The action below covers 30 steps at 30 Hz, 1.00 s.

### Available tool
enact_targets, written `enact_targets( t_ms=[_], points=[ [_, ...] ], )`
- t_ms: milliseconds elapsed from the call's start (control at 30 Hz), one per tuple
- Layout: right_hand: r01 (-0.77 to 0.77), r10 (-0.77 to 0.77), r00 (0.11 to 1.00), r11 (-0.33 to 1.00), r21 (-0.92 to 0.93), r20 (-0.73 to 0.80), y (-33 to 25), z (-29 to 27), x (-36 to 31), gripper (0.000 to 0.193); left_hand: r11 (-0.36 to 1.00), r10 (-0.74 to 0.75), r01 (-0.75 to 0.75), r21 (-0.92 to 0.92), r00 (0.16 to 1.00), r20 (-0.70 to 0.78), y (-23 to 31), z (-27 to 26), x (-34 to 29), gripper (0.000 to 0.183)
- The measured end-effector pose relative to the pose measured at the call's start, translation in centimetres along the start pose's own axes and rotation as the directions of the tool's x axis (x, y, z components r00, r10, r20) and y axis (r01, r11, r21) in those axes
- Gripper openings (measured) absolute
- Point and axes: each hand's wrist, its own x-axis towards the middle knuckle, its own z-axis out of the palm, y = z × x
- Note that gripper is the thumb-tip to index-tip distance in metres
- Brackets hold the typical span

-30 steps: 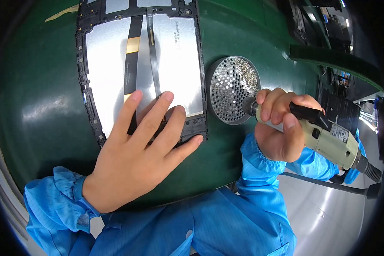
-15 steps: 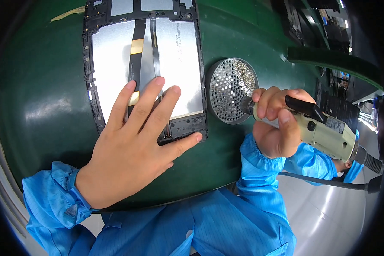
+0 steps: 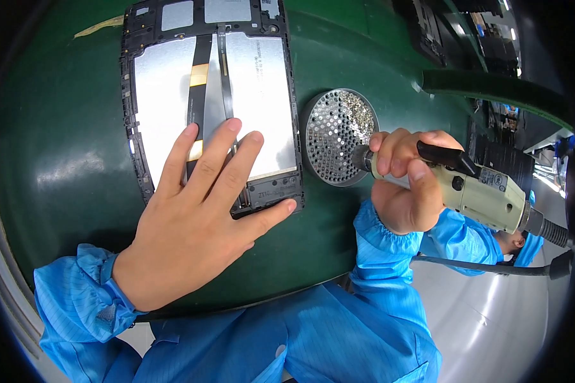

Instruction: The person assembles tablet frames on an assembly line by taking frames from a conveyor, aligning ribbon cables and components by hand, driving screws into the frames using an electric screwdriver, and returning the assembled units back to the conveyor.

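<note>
Black-framed silver device panel, upper centre-left | left hand splayed on it, nothing grasped | right hand gripping pale-green powered screwdriver at round grey perforated tray | likely screw pickup; next: steady tip alignment

Bright, cool light, apparently from above, shows both hands clearly. Beyond the left hand's fingers, a silver panel shines strongest, its left part washed nearly white. To the left of those fingers, a hazy white patch of glare sits on the dark green worktop, which dims to near black toward the outer edge. Just left of the right hand's fingers, a round dish sparkles with tiny glints. Below and right of them, a pale streak reflects off the floor. Fingers look sharp; the fisheye lens bends straight edges and blackens the corners.
</note>
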Motion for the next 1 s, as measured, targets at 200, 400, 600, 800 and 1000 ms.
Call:
enact_targets(
  t_ms=[200,400,600,800,1000],
  points=[
    [-0.002,0.002,1.000,1.000,-0.006,0.000,-0.11,-0.01,-0.17,0.031,1.000,0.003,-0.003,0.003,1.000,-0.014,0.04,0.16,-0.08,0.063],
    [-0.003,0.003,1.000,1.000,-0.009,0.006,-0.27,0.02,-0.17,0.031,1.000,0.006,-0.006,0.005,1.000,-0.021,0.03,0.31,-0.06,0.063],
    [0.005,-0.005,1.000,1.000,-0.008,0.009,-0.15,0.03,-0.16,0.031,1.000,0.010,-0.010,0.013,1.000,-0.018,-0.17,0.38,-0.09,0.062],
    [0.008,-0.008,1.000,1.000,0.005,0.026,-0.31,0.13,-0.24,0.031,0.999,0.018,-0.017,0.036,1.000,-0.016,-0.19,0.29,-0.14,0.061],
    [0.000,0.000,1.000,1.000,-0.003,0.012,-0.19,0.23,-0.24,0.031,1.000,0.017,-0.017,0.025,1.000,-0.018,-0.30,0.56,-0.18,0.061]
  ],
)
